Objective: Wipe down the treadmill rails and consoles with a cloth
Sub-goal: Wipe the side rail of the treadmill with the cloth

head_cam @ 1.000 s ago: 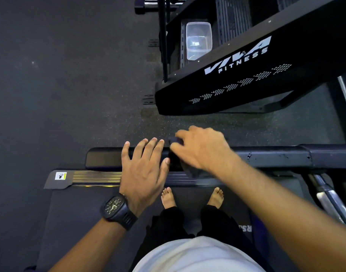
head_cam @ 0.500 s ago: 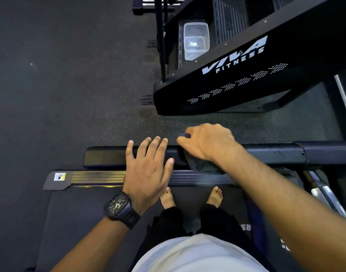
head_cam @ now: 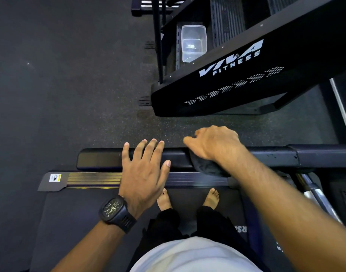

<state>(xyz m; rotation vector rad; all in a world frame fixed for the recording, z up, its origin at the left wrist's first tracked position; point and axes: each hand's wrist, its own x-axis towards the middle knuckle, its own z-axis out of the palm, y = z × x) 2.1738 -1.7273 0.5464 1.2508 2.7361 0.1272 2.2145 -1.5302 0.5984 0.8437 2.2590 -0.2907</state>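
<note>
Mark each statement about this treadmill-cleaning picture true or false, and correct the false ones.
1. The left hand rests flat on the black rail, fingers straight. True.
2. The dark cloth lies under the left hand. False: the right hand holds it on the rail.
3. The watch sits on the right wrist. False: it is on the left wrist.
4. The person's bare feet stand on the treadmill belt. True.

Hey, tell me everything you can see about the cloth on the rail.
The cloth is dark, nearly black, soft-looking fabric. It is bunched and draped over the black rail, a fold hanging down the near side. The right hand grips it from above and hides most of it.
</note>
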